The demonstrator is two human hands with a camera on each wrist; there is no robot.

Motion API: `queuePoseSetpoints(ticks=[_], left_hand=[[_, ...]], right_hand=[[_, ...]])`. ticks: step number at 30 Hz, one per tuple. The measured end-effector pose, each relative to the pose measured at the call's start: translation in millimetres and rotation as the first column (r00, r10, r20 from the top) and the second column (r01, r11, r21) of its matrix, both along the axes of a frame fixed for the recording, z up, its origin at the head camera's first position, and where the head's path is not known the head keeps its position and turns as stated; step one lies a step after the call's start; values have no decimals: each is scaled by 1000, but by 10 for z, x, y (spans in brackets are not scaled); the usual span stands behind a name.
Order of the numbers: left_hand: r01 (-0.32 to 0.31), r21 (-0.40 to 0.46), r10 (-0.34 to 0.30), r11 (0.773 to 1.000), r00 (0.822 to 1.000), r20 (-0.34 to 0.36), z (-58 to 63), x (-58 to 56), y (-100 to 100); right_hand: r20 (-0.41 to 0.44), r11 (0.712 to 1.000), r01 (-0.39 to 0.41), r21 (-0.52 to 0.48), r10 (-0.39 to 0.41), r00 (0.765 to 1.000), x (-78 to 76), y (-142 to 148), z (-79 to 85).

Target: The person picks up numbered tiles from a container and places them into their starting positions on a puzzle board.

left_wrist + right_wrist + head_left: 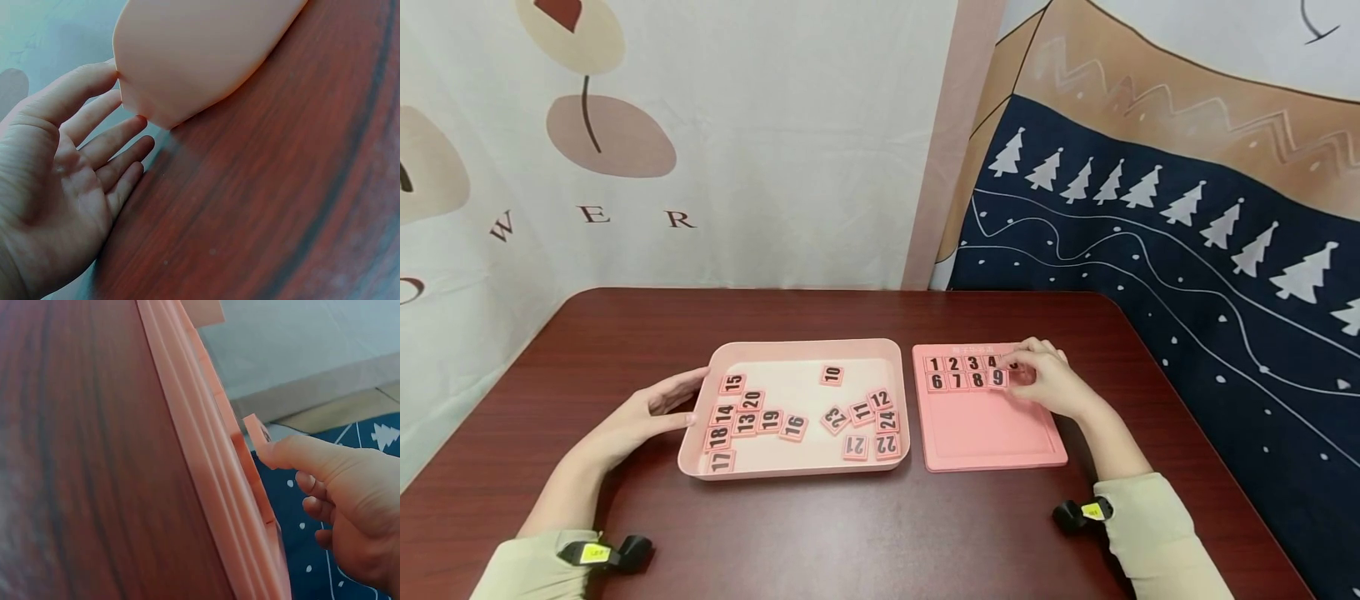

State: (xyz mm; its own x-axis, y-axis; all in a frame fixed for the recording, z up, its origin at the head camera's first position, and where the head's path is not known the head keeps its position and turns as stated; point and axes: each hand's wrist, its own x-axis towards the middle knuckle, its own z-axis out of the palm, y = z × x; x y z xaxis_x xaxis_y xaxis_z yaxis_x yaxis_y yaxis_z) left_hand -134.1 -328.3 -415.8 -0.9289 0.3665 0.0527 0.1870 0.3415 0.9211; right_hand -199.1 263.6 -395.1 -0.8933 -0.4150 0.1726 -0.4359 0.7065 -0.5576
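My right hand (1037,377) pinches a pink number tile marked 9 (997,378) between thumb and fingers. In the right wrist view that tile (255,430) is tilted above the raised edge of the pink number board (985,429). Tiles 1 to 4 line the board's top row, with another at its end partly behind my fingers; 6, 7 and 8 sit below. My left hand (651,414) touches the left end of the light pink tray (805,473) with fingers extended, and its palm stands apart from the tray in the left wrist view.
Several loose number tiles lie in the tray: 10 (831,375) alone near the back, one cluster by 13 (744,424) at the left, another by 11 (861,412) at the right. Tray and board stand side by side on a dark red wooden table (850,542), with curtains behind.
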Motion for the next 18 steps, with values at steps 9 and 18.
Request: queuePoseSetpoints(ticks=[9,18], left_hand=[[10,10,-10,1000,1000,-19,23,15,22],[20,11,-20,1000,999,-34,38,30,35]], right_hand=[[70,1000,2,16,-3,998,-34,80,-42],[85,1000,-1,12,0,996,-52,53,-67]])
